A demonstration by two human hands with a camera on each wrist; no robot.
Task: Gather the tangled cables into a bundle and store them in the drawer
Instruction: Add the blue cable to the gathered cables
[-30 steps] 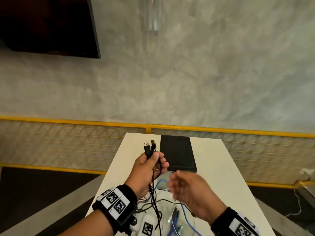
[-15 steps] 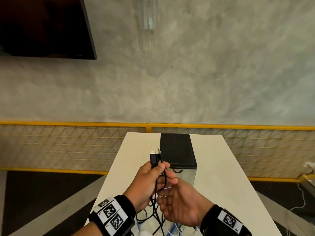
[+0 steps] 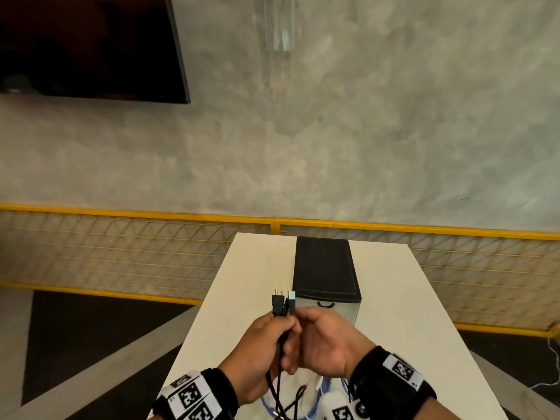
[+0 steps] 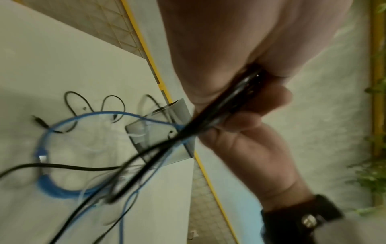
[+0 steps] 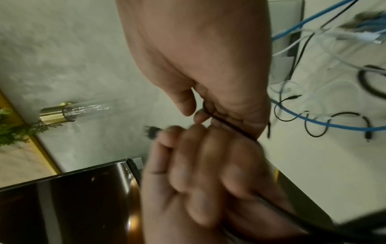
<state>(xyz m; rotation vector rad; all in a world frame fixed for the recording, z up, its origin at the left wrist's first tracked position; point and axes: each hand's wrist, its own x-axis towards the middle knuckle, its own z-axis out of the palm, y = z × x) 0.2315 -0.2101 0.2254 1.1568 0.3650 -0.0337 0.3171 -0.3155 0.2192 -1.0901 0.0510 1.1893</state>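
1. Right at the near edge of the white table [image 3: 403, 301], loose cables lie in a tangle: a blue cable [image 4: 47, 184] curls in a wide loop, thin black leads [image 4: 73, 105] snake beside it, and white cables [image 5: 325, 85] cross through the heap.
2. Up from that heap rise the black cables [image 3: 283, 347], and both hands meet on them above the table.
3. Left hand [image 3: 260, 350]: fingers curled tight round the black cables, thumb on top, the strands running down out of the fist toward the pile.
4. Right hand [image 3: 325, 344]: pressed against the left, fingers curled and pinching the same black cables just below the plugs; the right wrist view shows a strand passing under its thumb.
5. Black wristbands with printed square markers [image 3: 191, 398] sit on both wrists.
6. Sticking up out of the two grips are the cable ends: a black plug [image 3: 278, 303] and, beside it, a plug with a pale tip [image 3: 291, 301].
7. Just beyond the hands stands the small drawer unit [image 3: 325, 268], black top, pale front with a curved handle [image 3: 325, 304]; its top drawer looks closed from the head view.
8. Farther back, a yellow-framed mesh railing [image 3: 121, 253] runs across.
9. Behind it all, a grey plaster wall [image 3: 363, 131], with a dark screen [image 3: 88, 47] mounted up on the left.
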